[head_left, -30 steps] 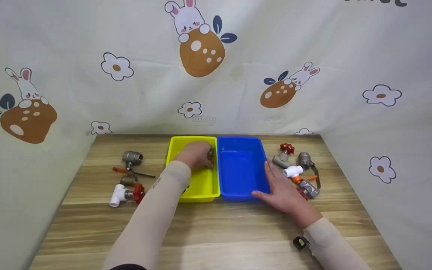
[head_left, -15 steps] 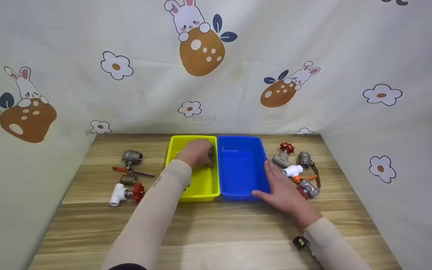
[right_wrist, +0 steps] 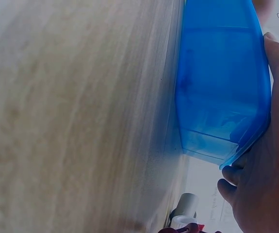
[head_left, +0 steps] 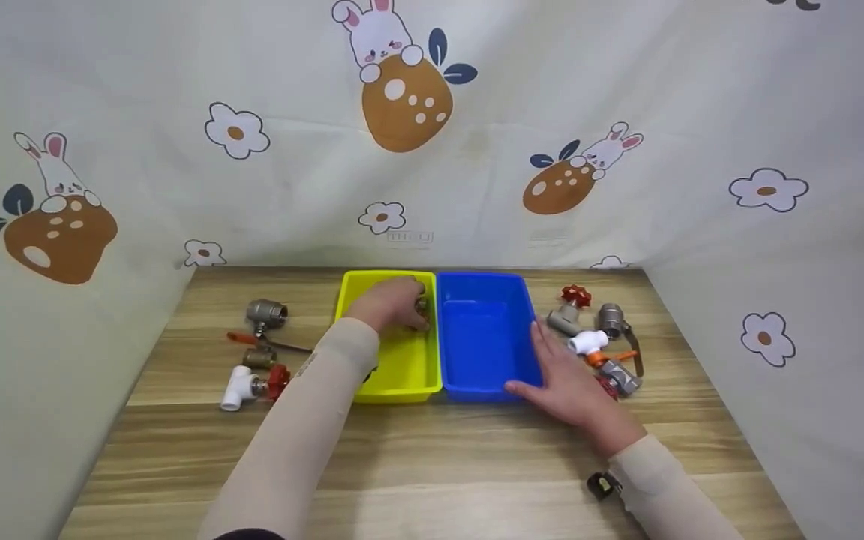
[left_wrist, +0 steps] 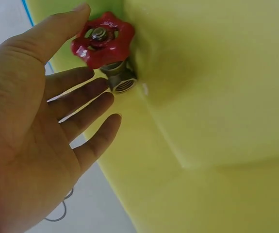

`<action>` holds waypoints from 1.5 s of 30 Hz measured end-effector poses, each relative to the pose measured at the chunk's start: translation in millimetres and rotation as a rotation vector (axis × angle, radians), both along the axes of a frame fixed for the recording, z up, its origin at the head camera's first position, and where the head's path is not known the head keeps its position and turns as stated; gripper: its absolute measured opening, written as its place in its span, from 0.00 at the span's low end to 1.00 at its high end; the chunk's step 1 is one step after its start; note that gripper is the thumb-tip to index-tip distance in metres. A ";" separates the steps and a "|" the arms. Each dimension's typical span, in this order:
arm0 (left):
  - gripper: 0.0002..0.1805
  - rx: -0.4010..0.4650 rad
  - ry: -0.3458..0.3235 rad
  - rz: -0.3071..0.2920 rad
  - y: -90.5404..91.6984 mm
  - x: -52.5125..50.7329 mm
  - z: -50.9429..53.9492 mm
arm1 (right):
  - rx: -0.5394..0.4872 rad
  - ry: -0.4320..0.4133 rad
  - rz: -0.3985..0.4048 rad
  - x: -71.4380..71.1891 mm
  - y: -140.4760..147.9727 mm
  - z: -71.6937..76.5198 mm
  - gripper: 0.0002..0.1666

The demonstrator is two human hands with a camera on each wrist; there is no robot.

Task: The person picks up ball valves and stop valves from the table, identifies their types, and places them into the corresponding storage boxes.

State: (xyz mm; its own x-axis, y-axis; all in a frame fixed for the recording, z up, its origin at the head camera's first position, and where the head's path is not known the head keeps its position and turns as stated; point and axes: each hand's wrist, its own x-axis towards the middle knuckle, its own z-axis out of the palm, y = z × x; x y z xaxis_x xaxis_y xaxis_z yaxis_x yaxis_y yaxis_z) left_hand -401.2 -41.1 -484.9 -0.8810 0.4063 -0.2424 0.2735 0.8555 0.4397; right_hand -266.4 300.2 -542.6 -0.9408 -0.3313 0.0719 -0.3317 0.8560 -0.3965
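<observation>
Inside the yellow bin, my left hand is beside a brass valve with a red handwheel. The left wrist view shows the valve against the bin's corner, its red handwheel facing up. My left fingers are spread and nearly straight; the thumb is at the wheel's edge and the fingertips lie close to the valve body, without curling round it. My right hand rests along the right side of the blue bin, fingers straight and thumb at the near rim.
Left of the bins lie a metal ball valve, a brass valve and a white tee valve with a red wheel. Several more valves, including a white one, lie beyond my right hand. A patterned cloth hangs behind.
My left hand stays in the yellow bin, its wrist shifted slightly left and its fingers a little looser by the valve. The right hand and bins hold their places.
</observation>
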 end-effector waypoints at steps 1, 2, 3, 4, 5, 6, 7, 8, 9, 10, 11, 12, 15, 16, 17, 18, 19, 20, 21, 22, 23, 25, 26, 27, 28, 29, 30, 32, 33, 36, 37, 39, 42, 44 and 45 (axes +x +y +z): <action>0.22 0.002 -0.002 -0.004 -0.9 -0.1 1.1 | 0.002 -0.003 -0.001 -0.1 0.0 -0.1 0.72; 0.23 0.006 -0.006 -0.007 -1.7 0.0 2.0 | 0.000 -0.004 -0.001 -0.1 0.0 -0.3 0.71; 0.24 0.009 -0.006 -0.011 -2.7 0.0 2.8 | -0.002 -0.004 -0.002 -0.2 0.0 -0.5 0.71; 0.25 0.010 -0.008 -0.015 -3.8 0.2 3.7 | -0.004 -0.006 -0.002 -0.2 -0.1 -0.5 0.71; 0.28 0.008 -0.002 -0.020 -5.0 0.3 4.6 | -0.002 -0.004 -0.001 -0.4 -0.1 -1.0 0.71; 0.30 0.002 0.006 -0.027 -6.4 0.7 5.7 | 0.003 -0.003 0.000 -0.6 0.0 -1.4 0.71; 0.33 0.002 0.008 -0.029 -8.0 1.4 7.0 | 0.004 -0.005 0.002 -0.8 0.0 -1.6 0.71; 0.35 0.002 0.013 -0.031 -9.6 2.2 8.5 | 0.005 -0.004 0.004 -0.9 -0.1 -1.7 0.71; 0.37 0.004 0.019 -0.034 -11.3 3.0 10.0 | 0.009 -0.003 0.006 -1.1 -0.2 -1.6 0.71; 0.38 0.005 0.024 -0.036 -13.3 4.2 12.1 | 0.013 -0.004 0.007 -1.3 -0.2 -1.5 0.71; 0.39 0.003 0.032 -0.040 -15.2 5.4 14.4 | 0.018 0.000 0.009 -1.5 -0.1 -1.5 0.71; 0.39 0.005 0.037 -0.046 -17.4 6.7 16.5 | 0.022 0.000 0.009 -1.5 -0.1 -1.1 0.72; 0.38 0.009 0.062 -0.060 -25.0 10.7 23.3 | 0.023 0.012 0.012 -1.7 -0.1 0.5 0.73; 0.37 0.006 0.069 -0.064 -28.1 12.5 25.7 | 0.022 0.015 0.013 -1.8 -0.2 0.9 0.73; 0.37 0.006 0.076 -0.067 -31.4 13.9 27.4 | 0.020 0.019 0.014 -1.9 -0.2 1.1 0.73; 0.37 0.010 0.080 -0.068 -34.9 15.2 28.9 | 0.021 0.020 0.013 -2.1 -0.3 1.5 0.73; 0.36 0.012 0.085 -0.066 -38.6 16.6 30.4 | 0.018 0.022 0.013 -2.3 -0.4 1.5 0.73; 0.36 0.015 0.089 -0.062 -42.4 18.0 31.7 | 0.018 0.021 0.013 -2.3 -0.5 1.6 0.73; 0.36 0.018 0.094 -0.056 -46.5 19.6 33.0 | 0.019 0.020 0.012 -2.4 -0.6 1.4 0.73; 0.36 0.017 0.100 -0.053 -50.6 21.1 34.4 | 0.018 0.021 0.013 -2.5 -0.6 1.2 0.73; 0.36 0.018 0.106 -0.048 -54.8 22.3 35.5 | 0.019 0.018 0.013 -2.4 -0.6 1.1 0.73; 0.35 0.021 0.120 -0.039 -63.4 25.0 38.5 | 0.020 0.017 0.013 -2.4 -0.9 1.0 0.73; 0.35 0.022 0.127 -0.034 -67.6 26.5 40.3 | 0.020 0.017 0.012 -2.2 -1.0 1.2 0.73; 0.35 0.021 0.135 -0.030 -71.8 27.6 41.7 | 0.018 0.019 0.011 -2.3 -1.0 1.1 0.73; 0.35 0.021 0.141 -0.026 -76.1 28.7 42.9 | 0.015 0.019 0.010 -2.1 -1.2 1.3 0.72; 0.35 0.022 0.146 -0.021 -80.3 29.8 44.0 | 0.013 0.018 0.007 -2.0 -1.3 1.5 0.72; 0.35 0.023 0.150 -0.012 -84.6 30.9 44.9 | 0.011 0.018 0.006 -1.9 -1.4 1.6 0.72; 0.35 0.021 0.154 0.006 -93.2 34.0 46.3 | 0.006 0.018 0.005 -1.6 -1.3 1.5 0.72; 0.35 0.020 0.154 0.013 -97.6 35.4 46.6 | 0.004 0.014 0.002 -1.3 -1.2 1.4 0.72; 0.36 0.026 0.156 0.026 -110.6 39.9 46.9 | -0.006 0.009 0.001 -1.1 -0.6 0.8 0.72; 0.36 0.028 0.159 0.027 -114.8 41.3 46.5 | -0.009 0.011 0.002 -1.0 -0.3 0.6 0.72; 0.36 0.037 0.164 0.029 -123.0 43.8 46.0 | -0.016 0.008 0.001 -1.0 0.1 0.4 0.73; 0.36 0.051 0.164 0.048 -134.0 49.9 46.6 | -0.019 0.011 0.007 -1.1 0.4 0.0 0.73; 0.36 0.059 0.158 0.064 -140.9 55.2 46.6 | -0.017 0.008 0.008 -1.3 0.7 -0.6 0.73; 0.36 0.061 0.152 0.073 -144.0 57.7 46.4 | -0.015 0.008 0.009 -1.3 0.5 -0.9 0.73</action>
